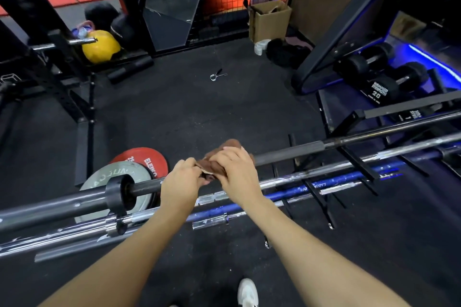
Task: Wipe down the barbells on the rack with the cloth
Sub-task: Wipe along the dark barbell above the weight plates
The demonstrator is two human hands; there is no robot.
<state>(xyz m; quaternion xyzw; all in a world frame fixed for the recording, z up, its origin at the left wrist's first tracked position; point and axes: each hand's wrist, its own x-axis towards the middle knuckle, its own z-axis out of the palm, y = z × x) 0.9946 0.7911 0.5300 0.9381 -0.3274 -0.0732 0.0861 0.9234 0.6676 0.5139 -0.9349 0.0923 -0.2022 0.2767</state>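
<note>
A brown cloth (pixel 219 157) is wrapped over the top black barbell (pixel 294 153), which lies across the low black rack (pixel 359 162). My left hand (pixel 182 182) pinches the cloth's left edge. My right hand (pixel 234 169) presses down on the cloth over the bar. Below the black bar lie a chrome barbell (pixel 324 169) and a blue barbell (pixel 311 187), side by side on the same rack. A black collar (pixel 117 194) sits on the black bar to the left of my hands.
A red plate (pixel 144 157) and a grey plate (pixel 109 177) lean behind the bars at left. A spring clip (pixel 217 75) lies on the black floor. Dumbbells (pixel 381 77) sit at right, a squat rack (pixel 62 77) at left, a cardboard box (pixel 269 20) at the back. My white shoe (pixel 247 291) shows below.
</note>
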